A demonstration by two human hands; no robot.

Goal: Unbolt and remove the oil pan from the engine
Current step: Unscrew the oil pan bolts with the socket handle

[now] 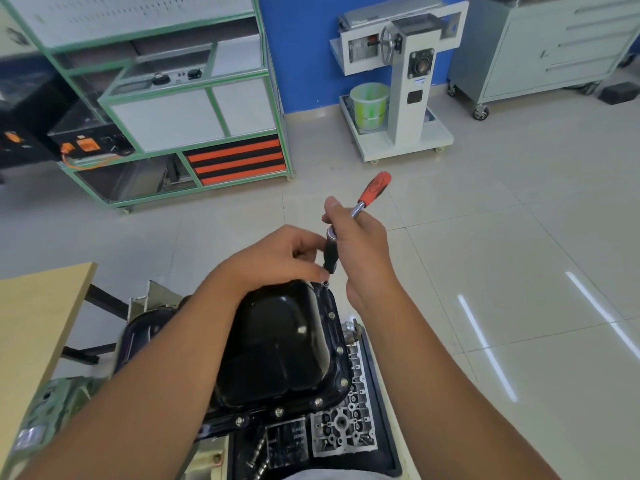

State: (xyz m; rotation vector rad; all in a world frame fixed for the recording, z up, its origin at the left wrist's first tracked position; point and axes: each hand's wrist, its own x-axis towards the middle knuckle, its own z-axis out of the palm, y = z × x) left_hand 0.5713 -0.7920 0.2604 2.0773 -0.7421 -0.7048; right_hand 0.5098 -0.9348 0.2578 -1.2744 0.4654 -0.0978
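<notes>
The black oil pan [280, 344] sits upside up on the engine [341, 427], with several bolts along its right and near flange. My right hand [360, 247] grips a ratchet [374, 188] by its metal shaft; the orange handle points up and away. A black socket [330, 254] hangs from the ratchet head over a bolt [325, 283] at the pan's far right corner. My left hand [280, 258] pinches the socket's lower end just above that bolt. My left forearm hides part of the pan's left side.
A wooden tabletop [34, 323] stands to the left. A green-framed cabinet [194, 109] and a white machine stand [401, 91] with a green bucket [369, 103] are beyond, a grey drawer cabinet [554, 46] at far right. Tiled floor lies around.
</notes>
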